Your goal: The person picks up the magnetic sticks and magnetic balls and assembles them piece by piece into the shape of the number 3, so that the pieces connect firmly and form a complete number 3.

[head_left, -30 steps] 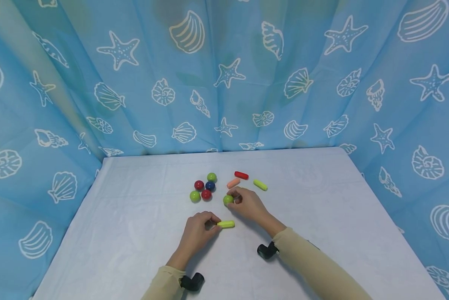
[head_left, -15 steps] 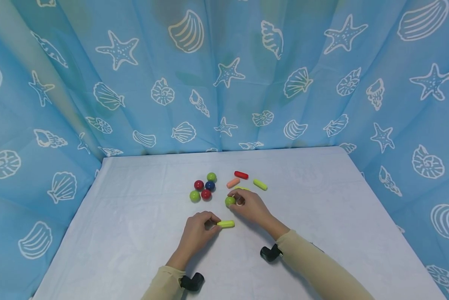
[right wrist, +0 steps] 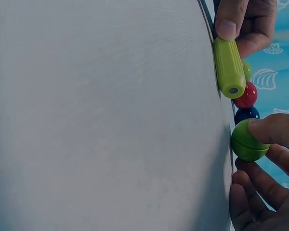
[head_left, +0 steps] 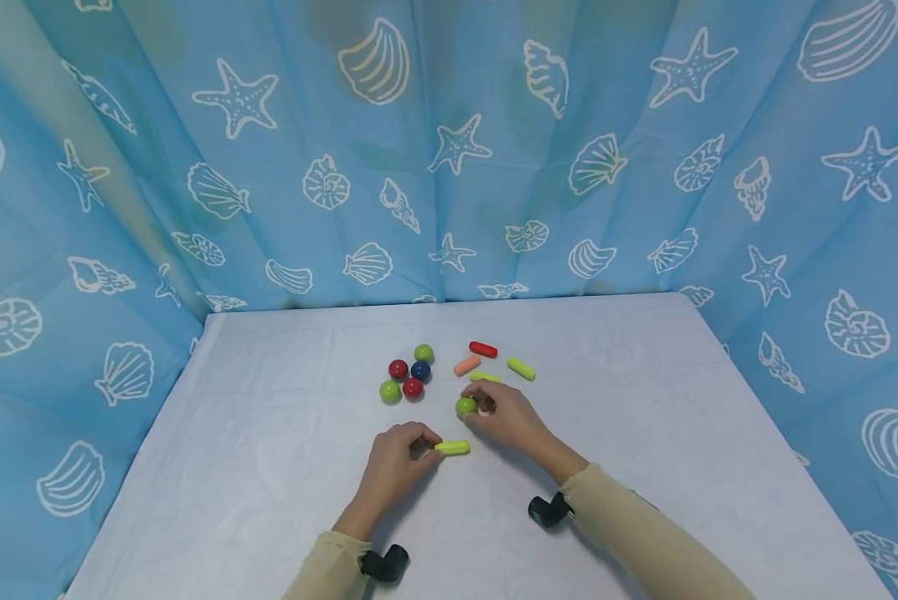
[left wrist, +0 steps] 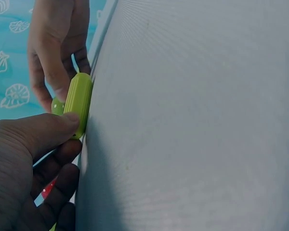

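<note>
My left hand [head_left: 398,462] pinches one end of a yellow-green ribbed rod [head_left: 454,447] between thumb and finger, low over the white table. In the right wrist view the rod's [right wrist: 229,70] free end shows a round grey spot. My right hand [head_left: 510,419] pinches a green ball [head_left: 465,407] by its side, behind and slightly right of the rod's free end. A seam line runs around the ball [right wrist: 248,140] in the right wrist view. Ball and rod stand apart in the head view.
Left of the right hand, red balls [head_left: 413,387], green balls [head_left: 390,392] and a blue ball [head_left: 420,371] lie clustered. Behind that hand lie a red rod [head_left: 483,349], an orange rod [head_left: 467,365] and yellow-green rods [head_left: 521,369]. A blue shell-print curtain [head_left: 449,167] surrounds the table [head_left: 268,417].
My right hand has drawn the green ball slightly right and toward me, uncovering a yellow-green rod behind it. The left hand and its rod have stayed in place.
</note>
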A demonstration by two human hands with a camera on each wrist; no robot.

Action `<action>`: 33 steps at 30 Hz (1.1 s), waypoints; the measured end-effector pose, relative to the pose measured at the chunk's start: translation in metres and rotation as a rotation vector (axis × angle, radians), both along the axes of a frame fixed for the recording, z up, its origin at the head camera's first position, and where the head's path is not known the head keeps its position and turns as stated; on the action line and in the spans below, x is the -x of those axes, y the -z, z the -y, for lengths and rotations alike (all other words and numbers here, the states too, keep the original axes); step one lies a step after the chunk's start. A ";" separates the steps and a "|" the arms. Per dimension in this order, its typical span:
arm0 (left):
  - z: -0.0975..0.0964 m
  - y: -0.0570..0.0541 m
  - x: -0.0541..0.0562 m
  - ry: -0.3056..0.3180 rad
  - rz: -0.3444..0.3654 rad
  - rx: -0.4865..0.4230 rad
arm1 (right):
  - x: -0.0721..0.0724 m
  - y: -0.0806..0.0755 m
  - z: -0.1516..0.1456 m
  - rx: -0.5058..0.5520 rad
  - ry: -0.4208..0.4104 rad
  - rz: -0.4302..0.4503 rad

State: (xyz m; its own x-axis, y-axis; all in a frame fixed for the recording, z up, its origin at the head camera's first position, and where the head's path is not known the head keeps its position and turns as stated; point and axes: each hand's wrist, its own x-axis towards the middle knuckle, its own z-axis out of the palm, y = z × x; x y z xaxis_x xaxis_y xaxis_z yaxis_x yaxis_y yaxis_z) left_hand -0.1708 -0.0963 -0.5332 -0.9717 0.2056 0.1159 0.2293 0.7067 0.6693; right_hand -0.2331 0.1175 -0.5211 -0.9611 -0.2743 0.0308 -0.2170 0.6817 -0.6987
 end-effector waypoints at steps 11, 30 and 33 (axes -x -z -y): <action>-0.001 0.000 0.000 -0.002 0.012 -0.003 | -0.006 0.000 -0.008 -0.028 -0.013 0.021; -0.002 -0.002 -0.001 -0.013 0.014 0.016 | -0.021 -0.002 -0.021 -0.020 -0.014 0.063; -0.002 -0.003 -0.001 -0.012 0.018 0.011 | -0.022 -0.002 -0.022 -0.018 -0.026 0.062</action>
State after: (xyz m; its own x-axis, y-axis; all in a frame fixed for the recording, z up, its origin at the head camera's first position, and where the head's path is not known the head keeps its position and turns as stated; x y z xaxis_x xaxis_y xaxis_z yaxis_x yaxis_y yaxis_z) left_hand -0.1702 -0.0940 -0.5304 -0.9761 0.1949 0.0961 0.2086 0.7171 0.6650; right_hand -0.2109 0.1392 -0.5190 -0.9536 -0.2992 -0.0342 -0.1912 0.6893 -0.6988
